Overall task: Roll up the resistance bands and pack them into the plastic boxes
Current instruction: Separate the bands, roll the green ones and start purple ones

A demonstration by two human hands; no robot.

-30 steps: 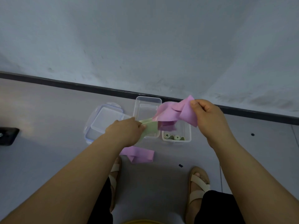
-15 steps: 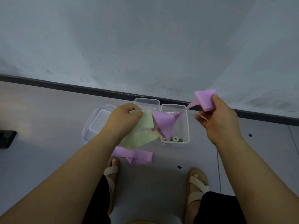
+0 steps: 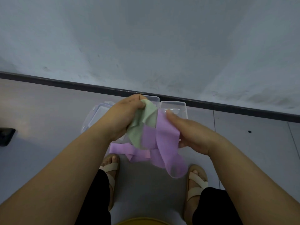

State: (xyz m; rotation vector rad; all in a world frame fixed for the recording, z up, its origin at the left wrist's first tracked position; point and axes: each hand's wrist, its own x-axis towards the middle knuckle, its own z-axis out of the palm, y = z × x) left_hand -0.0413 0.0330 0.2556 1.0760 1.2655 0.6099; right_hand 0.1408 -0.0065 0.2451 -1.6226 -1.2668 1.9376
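1. The left hand [image 3: 121, 116] is curled tight around the top of a green band [image 3: 142, 125], which hangs down from its grip.
2. The right hand [image 3: 193, 135] holds a purple band [image 3: 165, 137] against its palm, forefinger stretched out over it. The loose end droops below both hands.
3. The two bands overlap between the hands.
4. Two clear plastic boxes [image 3: 173, 105] sit on the floor [image 3: 48, 127] just beyond the hands, with a lid [image 3: 97, 114] past the left hand.
5. Another purple strip [image 3: 123, 147] lies on the floor beneath the hands.
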